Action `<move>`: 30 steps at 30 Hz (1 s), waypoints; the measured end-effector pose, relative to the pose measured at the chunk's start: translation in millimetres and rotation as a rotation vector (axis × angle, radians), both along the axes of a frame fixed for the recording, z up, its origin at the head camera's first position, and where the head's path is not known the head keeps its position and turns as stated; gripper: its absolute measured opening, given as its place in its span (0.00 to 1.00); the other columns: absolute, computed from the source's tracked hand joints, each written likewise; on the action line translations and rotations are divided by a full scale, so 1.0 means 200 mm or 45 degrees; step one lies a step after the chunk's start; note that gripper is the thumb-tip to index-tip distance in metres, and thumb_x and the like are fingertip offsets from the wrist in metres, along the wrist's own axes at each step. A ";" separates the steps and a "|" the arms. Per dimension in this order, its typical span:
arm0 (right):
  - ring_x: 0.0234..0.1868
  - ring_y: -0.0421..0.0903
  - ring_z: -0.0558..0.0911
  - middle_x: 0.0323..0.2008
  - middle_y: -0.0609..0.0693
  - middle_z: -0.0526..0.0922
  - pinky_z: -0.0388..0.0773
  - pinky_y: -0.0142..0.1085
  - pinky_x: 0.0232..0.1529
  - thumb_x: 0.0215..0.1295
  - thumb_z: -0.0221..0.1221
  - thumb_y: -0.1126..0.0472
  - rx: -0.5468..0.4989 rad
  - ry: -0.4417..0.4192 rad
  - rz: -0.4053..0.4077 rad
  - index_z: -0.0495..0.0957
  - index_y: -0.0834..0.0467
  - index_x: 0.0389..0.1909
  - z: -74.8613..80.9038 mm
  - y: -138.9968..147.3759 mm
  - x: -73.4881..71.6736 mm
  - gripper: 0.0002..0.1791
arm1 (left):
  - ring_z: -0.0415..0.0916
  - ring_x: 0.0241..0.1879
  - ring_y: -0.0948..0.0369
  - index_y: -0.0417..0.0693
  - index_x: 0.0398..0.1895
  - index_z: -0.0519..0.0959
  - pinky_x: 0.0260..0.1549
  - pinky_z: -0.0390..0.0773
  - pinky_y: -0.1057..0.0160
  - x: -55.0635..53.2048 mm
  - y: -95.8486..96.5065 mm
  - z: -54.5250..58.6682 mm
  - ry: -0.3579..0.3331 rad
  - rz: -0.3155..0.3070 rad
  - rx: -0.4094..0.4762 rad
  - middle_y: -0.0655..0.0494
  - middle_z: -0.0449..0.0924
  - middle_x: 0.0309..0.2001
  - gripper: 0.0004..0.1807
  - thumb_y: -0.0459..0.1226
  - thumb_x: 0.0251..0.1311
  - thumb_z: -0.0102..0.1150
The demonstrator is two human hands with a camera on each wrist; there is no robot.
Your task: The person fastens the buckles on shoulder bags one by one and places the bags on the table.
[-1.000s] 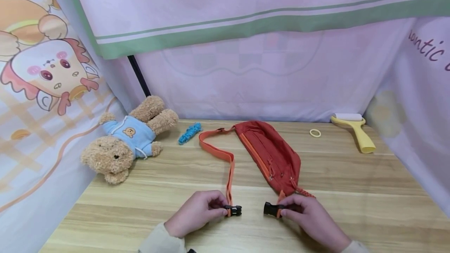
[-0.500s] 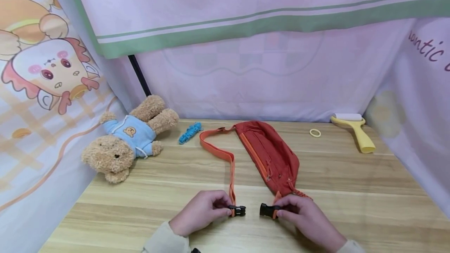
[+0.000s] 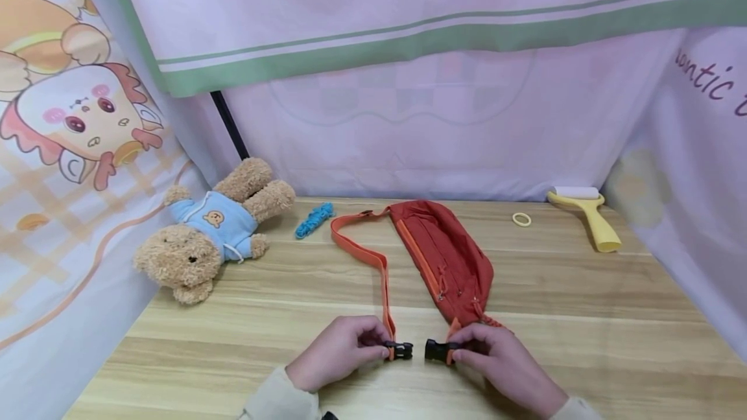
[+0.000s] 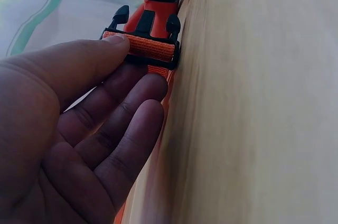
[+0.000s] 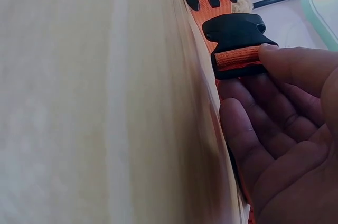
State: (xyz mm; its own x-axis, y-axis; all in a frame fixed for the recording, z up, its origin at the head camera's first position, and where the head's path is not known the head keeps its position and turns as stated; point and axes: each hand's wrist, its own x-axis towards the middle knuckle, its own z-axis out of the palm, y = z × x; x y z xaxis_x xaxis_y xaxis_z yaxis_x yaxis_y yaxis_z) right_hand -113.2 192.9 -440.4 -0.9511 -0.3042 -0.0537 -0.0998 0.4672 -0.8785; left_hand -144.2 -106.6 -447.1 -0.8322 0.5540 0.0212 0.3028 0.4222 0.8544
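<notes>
1. Our left hand [image 3: 344, 352] is clamped on the pronged buckle half [image 3: 401, 350], thumb over the webbing; our right hand [image 3: 502, 361] pinches the socket half [image 3: 436, 350] in much the same way.
2. We hold the two halves near each other but apart, over the near part of the surface [image 3: 262, 297]. An orange strap [image 3: 358, 251] runs from the pronged half to the far end of the red bag [image 3: 446, 258], whose near end lies just beyond the socket half.
3. What could spoil this, we judge, is a small tilt: one prong might catch on the socket's rim instead of entering. We grip each half at its back end, so a hard push could make either swivel or slip. Drag from the bag might also pull them out of line.
4. As for direction, the prongs point to our right and the socket's mouth faces left, both long axes running roughly along one sideways line. The bag's long axis slants from far left to near right.
</notes>
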 end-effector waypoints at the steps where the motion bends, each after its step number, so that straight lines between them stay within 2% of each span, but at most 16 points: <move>1: 0.46 0.39 0.79 0.40 0.43 0.84 0.75 0.30 0.45 0.63 0.68 0.53 -0.002 0.012 0.001 0.85 0.49 0.40 0.00 0.00 0.00 0.07 | 0.80 0.34 0.70 0.56 0.34 0.83 0.36 0.79 0.68 0.00 0.00 0.00 -0.003 -0.004 0.001 0.70 0.83 0.33 0.03 0.37 0.63 0.68; 4: 0.45 0.38 0.79 0.40 0.43 0.84 0.76 0.30 0.45 0.63 0.68 0.53 -0.001 0.050 0.010 0.85 0.49 0.39 -0.01 -0.01 0.01 0.06 | 0.80 0.34 0.70 0.56 0.34 0.83 0.36 0.79 0.68 0.00 0.01 0.00 -0.019 -0.011 0.006 0.69 0.83 0.33 0.03 0.37 0.63 0.68; 14: 0.43 0.37 0.78 0.38 0.41 0.84 0.75 0.30 0.43 0.63 0.69 0.52 0.043 0.053 0.000 0.85 0.46 0.38 -0.02 -0.04 0.00 0.05 | 0.81 0.34 0.69 0.55 0.35 0.83 0.36 0.79 0.68 0.00 0.02 0.00 -0.057 -0.024 0.011 0.69 0.83 0.33 0.02 0.37 0.62 0.68; 23: 0.42 0.37 0.79 0.38 0.41 0.84 0.75 0.31 0.42 0.63 0.69 0.52 0.046 0.050 0.013 0.85 0.46 0.38 -0.03 -0.05 0.00 0.06 | 0.80 0.35 0.71 0.52 0.35 0.84 0.37 0.79 0.68 -0.01 0.03 -0.01 -0.030 -0.035 0.000 0.70 0.83 0.33 0.02 0.39 0.63 0.68; 30: 0.41 0.38 0.78 0.38 0.40 0.84 0.74 0.31 0.41 0.62 0.69 0.51 0.061 0.044 0.022 0.85 0.45 0.37 -0.02 -0.07 0.00 0.06 | 0.80 0.34 0.71 0.55 0.34 0.84 0.35 0.79 0.69 0.00 0.03 0.00 -0.018 -0.033 0.000 0.70 0.83 0.32 0.02 0.37 0.62 0.68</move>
State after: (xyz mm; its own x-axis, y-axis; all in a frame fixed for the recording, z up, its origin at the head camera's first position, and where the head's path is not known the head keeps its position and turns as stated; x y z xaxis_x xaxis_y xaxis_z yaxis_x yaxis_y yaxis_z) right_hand -113.0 179.9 -444.8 -0.9472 -0.3186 -0.0356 -0.1384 0.5065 -0.8511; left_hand -145.0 -99.9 -447.0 -0.8180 0.5752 0.0099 0.3017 0.4143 0.8587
